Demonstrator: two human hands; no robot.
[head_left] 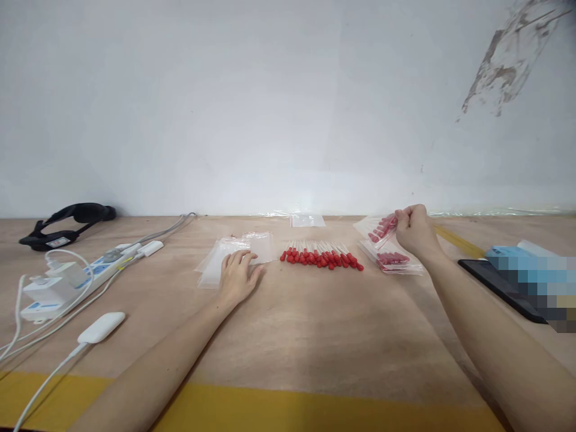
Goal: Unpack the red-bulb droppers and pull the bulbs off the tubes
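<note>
Your right hand (411, 228) is pinching a zip-lock bag (381, 230), red heads showing through, above a filled pile (392, 259). Your left hand (238, 278) is resting on the flat empty bags (211, 273), fingers loosely spread, apparently gripping nothing. Some sticks are already sitting bagged; a row of loose red-headed sticks (326, 257) is lying between your hands, unbagged. Clear film is creasing glossily; slim pale shafts are ending in rounded heads across grained wood (297, 336).
</note>
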